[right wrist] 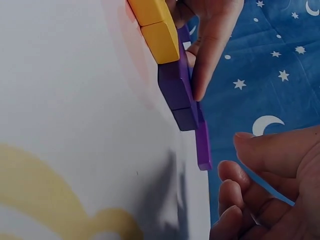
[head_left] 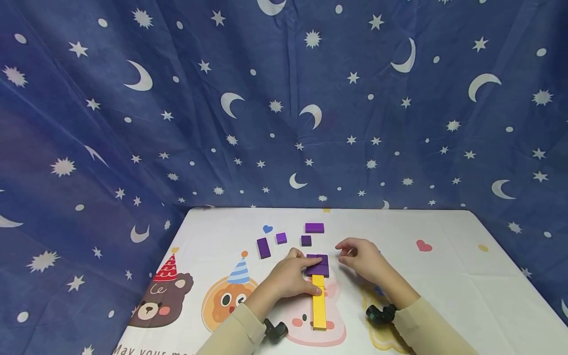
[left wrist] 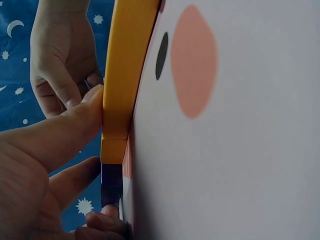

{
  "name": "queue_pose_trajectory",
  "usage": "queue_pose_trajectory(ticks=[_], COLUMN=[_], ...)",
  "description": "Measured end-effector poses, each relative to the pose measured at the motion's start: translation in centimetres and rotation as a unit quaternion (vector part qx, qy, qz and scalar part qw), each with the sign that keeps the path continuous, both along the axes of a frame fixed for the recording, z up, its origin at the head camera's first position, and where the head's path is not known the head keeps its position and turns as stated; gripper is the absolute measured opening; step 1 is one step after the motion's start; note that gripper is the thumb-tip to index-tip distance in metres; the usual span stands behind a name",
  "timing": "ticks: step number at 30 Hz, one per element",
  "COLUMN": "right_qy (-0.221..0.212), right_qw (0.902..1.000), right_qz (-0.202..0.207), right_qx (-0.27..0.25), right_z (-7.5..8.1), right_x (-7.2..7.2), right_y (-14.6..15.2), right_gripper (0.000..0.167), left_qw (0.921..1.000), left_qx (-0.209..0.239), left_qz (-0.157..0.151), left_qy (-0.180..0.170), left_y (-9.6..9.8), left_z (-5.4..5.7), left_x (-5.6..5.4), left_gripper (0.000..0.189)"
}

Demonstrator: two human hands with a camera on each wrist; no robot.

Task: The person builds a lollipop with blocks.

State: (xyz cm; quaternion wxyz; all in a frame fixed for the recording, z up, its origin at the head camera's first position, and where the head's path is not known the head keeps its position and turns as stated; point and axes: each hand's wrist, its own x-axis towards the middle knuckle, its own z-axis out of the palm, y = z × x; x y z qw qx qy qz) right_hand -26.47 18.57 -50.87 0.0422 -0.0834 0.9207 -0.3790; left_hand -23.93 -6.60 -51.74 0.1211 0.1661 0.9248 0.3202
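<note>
Left hand (head_left: 289, 276) touches purple blocks (head_left: 317, 270), yellow block (head_left: 319, 311); right hand (head_left: 365, 257) apart.

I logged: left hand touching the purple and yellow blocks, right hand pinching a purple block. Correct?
The right hand pinches nothing: the right wrist view shows it empty. The left hand does touch the purple blocks and yellow blocks.

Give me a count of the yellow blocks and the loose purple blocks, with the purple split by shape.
Yellow blocks: 2
Loose oblong purple blocks: 2
Loose small square purple blocks: 2
Total: 6
</note>
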Motion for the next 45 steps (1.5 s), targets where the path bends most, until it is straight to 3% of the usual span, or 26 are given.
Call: queue_pose_trajectory(ticks=[16,31,45], right_qy=[0.009,0.044,0.001], right_qw=[0.9999,0.9986,0.9979], right_qz=[-0.008,-0.019,-0.051], right_qx=[0.002,0.022,0.041], right_z=[0.5,0.4,0.5], right_x=[1.2,2.1,3.0], right_y=[2.5,5.8,8.4], right_gripper=[0.034,0.041,0.053], left_qw=[1.0,1.0,0.9999], left_qx=[0.0,-0.004,-0.006], left_qz=[0.001,0.0,0.002], left_qy=[0.0,0.007,0.009], left_y=[0.0,0.0,0.0], left_z=[-0.2,0.0,0.0], left_x=[0.0,0.2,0.2], left_gripper=[0.082,0.082,0.083])
